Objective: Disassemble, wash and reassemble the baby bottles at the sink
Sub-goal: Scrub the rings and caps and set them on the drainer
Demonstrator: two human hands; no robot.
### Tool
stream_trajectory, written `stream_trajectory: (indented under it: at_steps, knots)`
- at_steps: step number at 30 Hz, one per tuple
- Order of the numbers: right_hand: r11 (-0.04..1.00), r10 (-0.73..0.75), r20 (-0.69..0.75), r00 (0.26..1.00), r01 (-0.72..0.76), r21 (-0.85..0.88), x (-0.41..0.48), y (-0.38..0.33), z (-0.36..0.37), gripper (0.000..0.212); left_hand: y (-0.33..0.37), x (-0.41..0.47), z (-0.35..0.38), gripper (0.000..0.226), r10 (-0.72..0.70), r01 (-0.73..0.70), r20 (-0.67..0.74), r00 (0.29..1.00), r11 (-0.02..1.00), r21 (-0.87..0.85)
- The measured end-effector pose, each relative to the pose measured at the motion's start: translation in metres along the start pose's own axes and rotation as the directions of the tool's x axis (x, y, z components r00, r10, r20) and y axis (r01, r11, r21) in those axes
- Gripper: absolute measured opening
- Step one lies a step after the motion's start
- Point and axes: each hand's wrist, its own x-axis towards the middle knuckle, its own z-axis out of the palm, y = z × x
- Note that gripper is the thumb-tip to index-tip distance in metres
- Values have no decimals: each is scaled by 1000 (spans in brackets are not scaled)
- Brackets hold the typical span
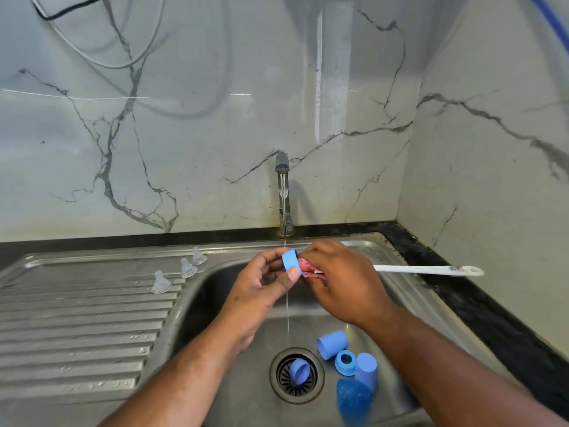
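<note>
My left hand [261, 285] pinches a blue bottle ring [291, 261] under the thin stream from the tap [283, 195]. My right hand [341, 278] grips a pink-headed bottle brush [309, 269], whose head is against the ring and whose white handle [428, 270] sticks out to the right. Three clear teats [161, 283] [187, 268] [199, 256] stand on the drainboard. In the sink basin lie several blue parts: a ring [300, 370] on the drain, a cap [332, 345], a collar [345, 362], another cap [367, 369] and a darker blue dome [354, 399].
The steel sink basin [215, 303] has a ribbed drainboard [77, 328] on its left. A black counter edge [480, 303] runs along the right below marble walls. Cables [101, 53] hang on the back wall at upper left.
</note>
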Motion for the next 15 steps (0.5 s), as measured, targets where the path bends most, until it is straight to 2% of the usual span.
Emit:
stream_trajectory:
  at_steps: [1,3,5,7,10,13,15]
  knots:
    - [1000,-13,-11,1000,13,-8,0,-2,-1,23,2,0,0,32,-47,46,-11,999,999,-13]
    - [999,-36,-12,999,35,-35,0,-4,-2,26,3,1,-3,48,-147,147,4,989,988,41]
    - [998,-37,0,999,37,-51,0,-4,-2,29,0,2,-3,56,-198,195,35,980,978,74]
    - [999,-25,26,999,26,-38,1,-5,-1,29,-1,1,-3,50,-137,135,27,990,988,74]
    - [997,62,84,995,-66,45,4,-9,0,26,-6,2,-6,36,39,-43,33,999,989,142]
    - [985,100,106,989,-114,127,4,-10,3,27,-13,7,-12,44,171,-176,43,984,935,307]
    - [988,97,94,991,-107,113,2,-6,3,25,-13,7,-11,50,206,-209,45,978,921,329]
